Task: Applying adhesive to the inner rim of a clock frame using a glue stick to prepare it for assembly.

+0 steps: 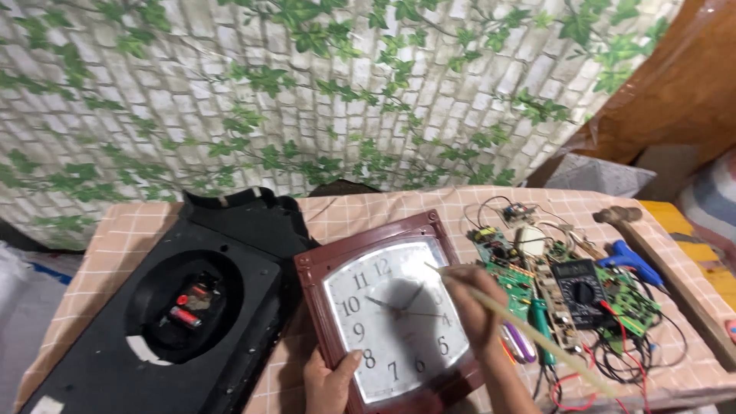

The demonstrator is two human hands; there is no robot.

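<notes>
1. Gripped at its lower edge by the left hand (330,381), the wall clock (392,308) lay on the table (123,230).
2. Beside it lay a black back cover (153,322).
3. Circuit boards (529,272) sat right.
4. The right hand (469,300) pinched a thin stick (529,330), seemingly touching the glass.

Under both hands lies the wall clock (391,314), its frame glossy dark-red plastic, its face cover smooth and shiny. The thin stick (529,333) in the right hand (471,307) looks like pale, matt wood. Left of the left hand (331,379), the black back panel (153,330) is matt plastic. The counter (115,230) wears checked cloth.
</notes>
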